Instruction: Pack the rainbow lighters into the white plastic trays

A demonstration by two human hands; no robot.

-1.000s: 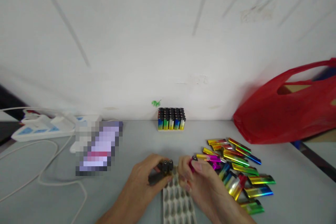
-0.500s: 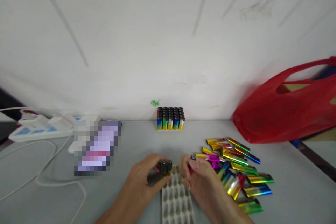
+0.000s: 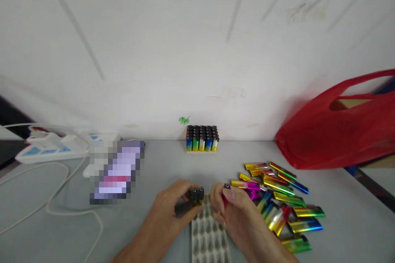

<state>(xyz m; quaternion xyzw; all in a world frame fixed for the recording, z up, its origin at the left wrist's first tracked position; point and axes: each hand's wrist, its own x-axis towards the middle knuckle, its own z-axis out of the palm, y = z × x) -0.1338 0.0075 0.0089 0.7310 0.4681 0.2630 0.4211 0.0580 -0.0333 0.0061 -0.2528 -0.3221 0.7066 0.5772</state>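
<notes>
My left hand [image 3: 171, 209] is closed around two lighters [image 3: 197, 194], their black tops side by side and facing up. They stand at the far left corner of a pale tray [image 3: 210, 230] with rows of oval hollows; whether they sit in hollows is hidden by my fingers. Over the tray's right side, my right hand [image 3: 239, 209] pinches a red lighter [image 3: 226, 192] whose black top shows above the fingers. Several loose lighters [image 3: 279, 189] in shiny gold, green, blue, red and magenta lie scattered right of my right hand.
A block of upright lighters [image 3: 202, 139] stands in rows by the wall. A red bag [image 3: 345, 127] rests at the back right. To the left are a blurred-out phone [image 3: 121, 168], a white power strip [image 3: 49, 154] and a loose white cable [image 3: 72, 213].
The whole view has shifted slightly, so everything sits a little further right. Both hands keep their grips on the lighters, and the top of the red lighter shows a bit more.
</notes>
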